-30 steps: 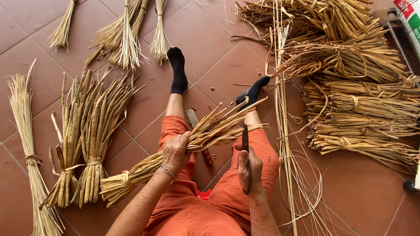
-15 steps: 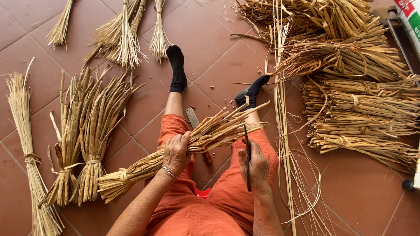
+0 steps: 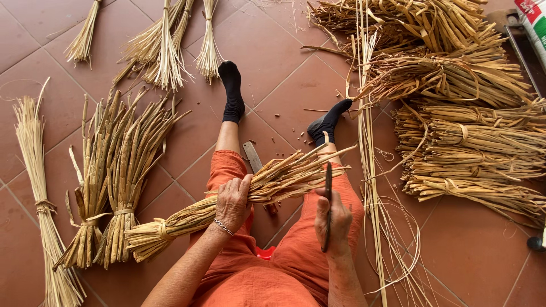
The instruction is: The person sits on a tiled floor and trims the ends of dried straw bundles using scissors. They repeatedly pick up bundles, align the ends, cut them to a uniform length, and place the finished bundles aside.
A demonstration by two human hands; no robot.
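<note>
Hands [image 3: 233,202] clasping reed bundle [image 3: 284,176], knife [image 3: 327,204]

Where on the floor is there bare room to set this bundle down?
Bare tiles lie between the two feet, and more at lower right below the stacked bundles. The left, around the standing sheaves, is crowded.

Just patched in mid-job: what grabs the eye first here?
The tied straw bundle lying slantwise across the orange-clad lap, gripped by the left hand, while the right hand holds a dark blade upright against its loose end. Then the stacked bundles piled on the tiles at right.
</note>
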